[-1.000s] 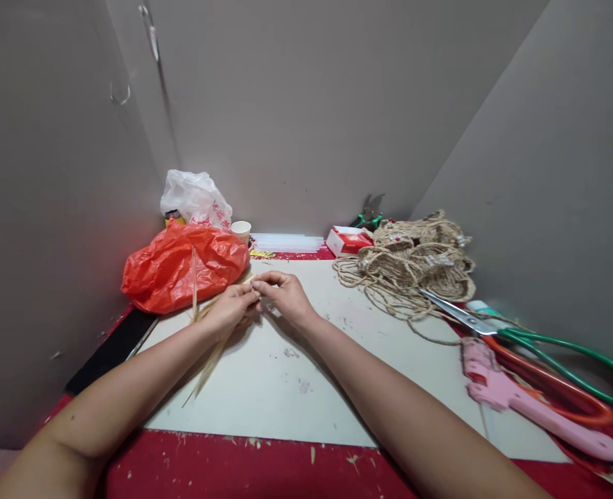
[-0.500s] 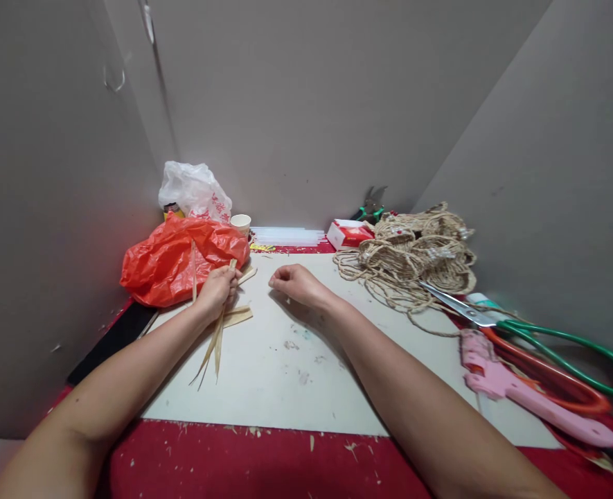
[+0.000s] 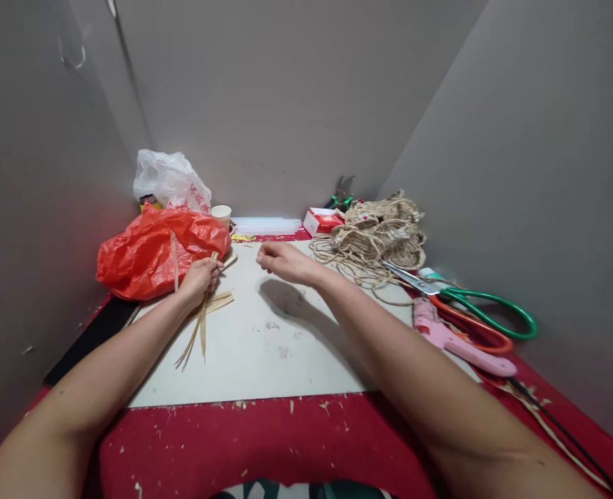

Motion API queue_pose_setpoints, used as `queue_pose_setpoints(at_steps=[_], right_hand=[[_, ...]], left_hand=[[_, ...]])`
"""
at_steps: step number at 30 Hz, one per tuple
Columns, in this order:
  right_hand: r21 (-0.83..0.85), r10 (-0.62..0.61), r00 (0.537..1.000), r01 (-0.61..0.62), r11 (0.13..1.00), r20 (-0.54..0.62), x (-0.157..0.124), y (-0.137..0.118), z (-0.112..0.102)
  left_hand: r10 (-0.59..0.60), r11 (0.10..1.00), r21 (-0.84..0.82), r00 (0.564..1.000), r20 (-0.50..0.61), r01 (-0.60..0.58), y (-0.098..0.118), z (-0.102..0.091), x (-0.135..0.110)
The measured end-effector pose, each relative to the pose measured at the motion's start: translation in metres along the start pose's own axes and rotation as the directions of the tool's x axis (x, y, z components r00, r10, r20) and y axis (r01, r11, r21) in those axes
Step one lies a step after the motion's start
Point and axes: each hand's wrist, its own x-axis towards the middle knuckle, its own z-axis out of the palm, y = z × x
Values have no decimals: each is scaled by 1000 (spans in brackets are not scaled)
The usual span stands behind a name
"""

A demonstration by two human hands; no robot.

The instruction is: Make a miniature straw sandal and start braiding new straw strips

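Note:
My left hand (image 3: 201, 278) is closed around several dry, pale straw-like strips (image 3: 198, 331), their split ends fanning out below the fist toward me. More flat strips (image 3: 220, 302) lie on the white board (image 3: 244, 367) beside that hand. Above the middle of the board hovers my right hand (image 3: 284, 263), thumb and fingers pinched together, its shadow falling on the board below. Whatever is between those fingertips, if anything, is too small to make out. Just behind my left hand sits a crumpled red plastic bag (image 3: 155, 253).
On the right are coiled twine (image 3: 379, 235), large scissors (image 3: 472, 305) with green and orange handles, and a pink glue gun (image 3: 456, 343). Along the back stand a paper cup (image 3: 221, 213), clear sticks (image 3: 267, 226), a red-white box (image 3: 323, 222) and pliers (image 3: 342, 194). A black flat object (image 3: 91, 339) lies left.
My right hand has lifted higher off the board, its shadow now well apart from it. My left hand keeps its hold on the strips. The whole view has shifted slightly.

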Motion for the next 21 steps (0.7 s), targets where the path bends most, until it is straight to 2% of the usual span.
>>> queue_pose_setpoints(at_steps=[3,5,7,9,11,12,13,15,16,18,20,21], right_hand=[[-64,-38,999,40,997,26,-24,-1,-22],[-181,-52,998,57,982,34,-46,12,-28],[-315,-13,1000,6,949,-21,-69,35,-24],[-406,39,992,-86,910,-124,-91,59,-9],[-454,46,990,-102,885,-131,-112,71,15],[-483,71,991,-116,868,-110,-122,69,30],[-498,86,995,-98,862,-48,-130,61,47],[-431,13,986,60,900,164,-145,31,80],[-348,-78,960,172,922,269,-150,11,95],[-123,-311,846,397,909,432,-155,-26,118],[69,-508,710,549,833,487,-158,-48,126],[113,-566,686,586,802,456,-160,-50,124]], left_hand=[[4,1000,11,1000,16,-4,0,-1,1],[9,1000,15,1000,23,-9,-1,-1,1],[15,1000,15,1000,25,-16,-1,-1,1],[20,1000,16,1000,23,-21,-1,0,1],[22,1000,19,1000,19,-22,-1,0,2],[21,1000,22,1000,19,-22,-1,0,2],[20,1000,24,1000,20,-20,-1,0,3],[19,999,29,999,26,-20,-1,0,4],[20,999,32,999,30,-21,-1,0,4],[23,999,38,999,36,-24,-1,-1,5],[26,999,44,999,41,-28,0,-1,4],[27,999,45,999,41,-29,0,0,4]])
